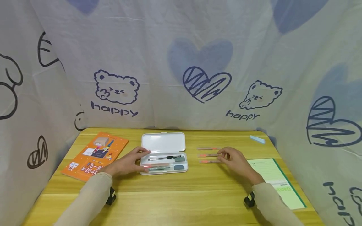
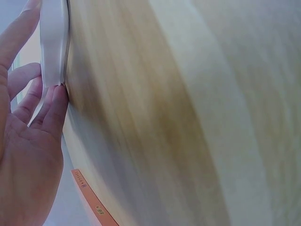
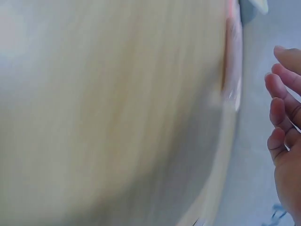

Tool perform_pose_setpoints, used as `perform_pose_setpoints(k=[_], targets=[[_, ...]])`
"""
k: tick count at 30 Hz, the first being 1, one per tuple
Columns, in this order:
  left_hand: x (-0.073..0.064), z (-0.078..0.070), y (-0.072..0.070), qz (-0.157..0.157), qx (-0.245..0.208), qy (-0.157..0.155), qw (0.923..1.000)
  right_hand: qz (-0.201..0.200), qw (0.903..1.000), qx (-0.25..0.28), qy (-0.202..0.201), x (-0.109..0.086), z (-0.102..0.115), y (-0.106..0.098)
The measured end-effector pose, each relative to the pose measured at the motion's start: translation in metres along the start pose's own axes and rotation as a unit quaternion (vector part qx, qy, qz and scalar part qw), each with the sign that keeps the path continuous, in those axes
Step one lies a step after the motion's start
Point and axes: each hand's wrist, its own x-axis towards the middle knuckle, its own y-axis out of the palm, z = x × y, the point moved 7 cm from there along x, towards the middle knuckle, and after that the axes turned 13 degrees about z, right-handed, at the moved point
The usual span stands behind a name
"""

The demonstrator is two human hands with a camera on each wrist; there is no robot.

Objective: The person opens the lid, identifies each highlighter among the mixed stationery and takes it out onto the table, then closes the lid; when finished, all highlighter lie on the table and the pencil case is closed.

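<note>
A white pencil case (image 1: 163, 142) lies with its lid folded back on the table. My left hand (image 1: 127, 161) grips its left end, thumb at the front; in the left wrist view fingers (image 2: 59, 101) touch the white wall. Inside the case are a black-and-clear pen (image 1: 164, 158), a bundle of slim pens or sticks (image 1: 158, 167) and two grey-green pieces, perhaps erasers. To the right, three slim pens (image 1: 207, 155) with orange-pink parts lie in a row. Over their right ends hovers my right hand (image 1: 234, 161), fingers loosely bent, holding nothing; the right wrist view shows it apart from a pen (image 3: 233, 61).
An orange booklet (image 1: 96, 155) lies at the left. On the right is a pale green notepad (image 1: 278, 182), partly under my right forearm. A light blue stick-like item (image 1: 257, 139) rests near the back right corner. Printed cloth (image 1: 161, 88) surrounds the table's back and sides.
</note>
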Motion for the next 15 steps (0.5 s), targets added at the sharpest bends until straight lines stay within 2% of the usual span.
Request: perform_pose_setpoints(k=[7,15], targets=[[-0.001,0.0,0.0,0.0,-0.003,-0.001,1.0,0.023,0.998,-0.009,-0.058,0.028,0.059,0.026],[0.001,0.003,0.001,0.002,-0.008,-0.009,0.9999,0.094,0.9916,0.009,-0.088,0.054,0.122,0.07]])
